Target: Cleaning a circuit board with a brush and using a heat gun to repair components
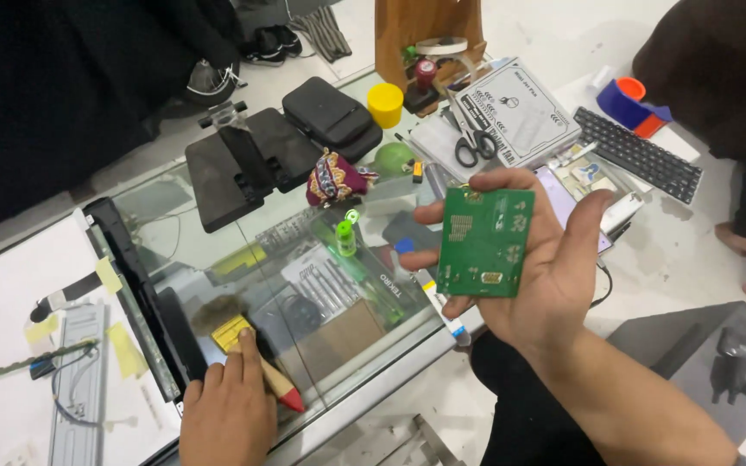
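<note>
Right hand lies palm up off the counter's right edge, fingers spread and cradling a green circuit board, bare and free of any casing; left hand at the glass counter's near edge has fingers curled down onto a red-handled brush, its yellowish bristle end resting on the glass; scissors and a yellow cap wait untouched at the far edge; the board looks out and under inspection, with no tool on it yet.
</note>
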